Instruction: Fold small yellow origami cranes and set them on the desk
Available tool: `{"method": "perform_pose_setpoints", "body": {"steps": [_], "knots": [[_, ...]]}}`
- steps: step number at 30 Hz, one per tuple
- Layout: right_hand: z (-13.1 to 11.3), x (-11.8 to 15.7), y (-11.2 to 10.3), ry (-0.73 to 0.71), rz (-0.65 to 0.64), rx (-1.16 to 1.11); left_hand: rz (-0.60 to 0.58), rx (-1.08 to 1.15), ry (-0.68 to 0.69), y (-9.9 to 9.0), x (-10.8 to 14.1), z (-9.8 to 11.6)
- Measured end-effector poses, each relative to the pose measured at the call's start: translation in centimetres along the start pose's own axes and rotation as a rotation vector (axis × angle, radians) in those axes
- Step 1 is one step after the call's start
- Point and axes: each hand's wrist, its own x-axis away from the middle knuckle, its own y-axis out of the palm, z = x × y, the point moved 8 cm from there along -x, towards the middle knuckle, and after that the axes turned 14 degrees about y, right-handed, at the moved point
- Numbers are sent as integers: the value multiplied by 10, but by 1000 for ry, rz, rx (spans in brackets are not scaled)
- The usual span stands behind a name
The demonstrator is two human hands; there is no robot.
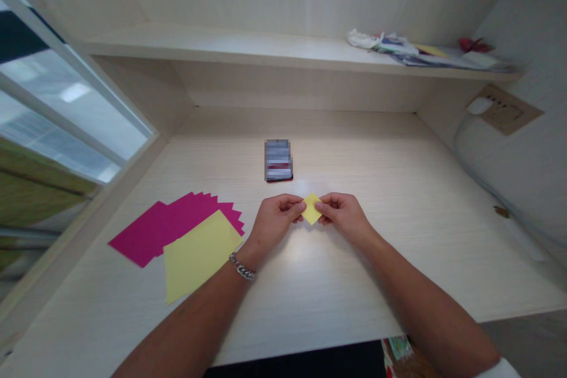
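A small piece of yellow paper (312,216), shaped like a diamond, is held up between my two hands over the middle of the desk. My left hand (280,214) pinches its left corner between thumb and fingers. On the opposite corner, the thumb of my right hand (344,212) presses from the front with fingers behind. Whether the paper is folded in layers I cannot tell. To the left lies a larger yellow sheet (199,257), partly under my left forearm. It overlaps a fanned stack of magenta paper sheets (163,224).
A phone (279,160) with a blurred screen lies just beyond my hands. Papers (411,50) are piled on the shelf (221,47) above the desk (390,153). A plug with a cable sits in the wall socket (507,109) at right. A window frame borders the left side.
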Motion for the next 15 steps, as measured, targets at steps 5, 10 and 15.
{"method": "perform_pose_setpoints", "body": {"steps": [5,10,15], "knots": [[-3,0,-11,-68,118,-55,-44,65,-47,7,2,-3],[-2,-1,-9,-63,76,-67,-50,71,-67,6,1,-3],[-3,0,-7,-55,46,-55,-33,68,-71,3,0,-4]]}}
